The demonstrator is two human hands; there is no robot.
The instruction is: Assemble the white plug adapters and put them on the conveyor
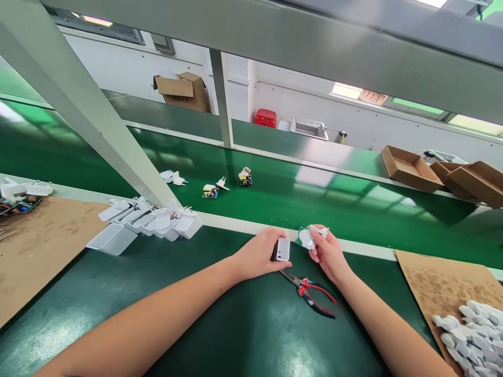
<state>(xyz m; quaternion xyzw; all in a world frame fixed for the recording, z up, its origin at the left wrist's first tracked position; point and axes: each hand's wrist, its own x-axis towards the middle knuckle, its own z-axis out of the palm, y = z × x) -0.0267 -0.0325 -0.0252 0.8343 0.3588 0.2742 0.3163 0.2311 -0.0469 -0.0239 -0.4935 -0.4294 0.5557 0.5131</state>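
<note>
My left hand (260,255) is closed round a small white charger housing (282,249), its open end facing me, just above the green bench. My right hand (329,252) pinches a white plug cap with a green circuit board (307,237) attached, held a little to the right of the housing. The two parts are close but apart. Red-handled pliers (310,291) lie on the bench just below both hands.
A row of empty white housings (146,223) lies at the left by a slanted frame post (84,112). Loose boards and plug parts (214,187) sit on the green conveyor (298,199). Cardboard sheets lie left and right; a heap of white parts (477,335) is at right. Cardboard trays (412,167) stand beyond.
</note>
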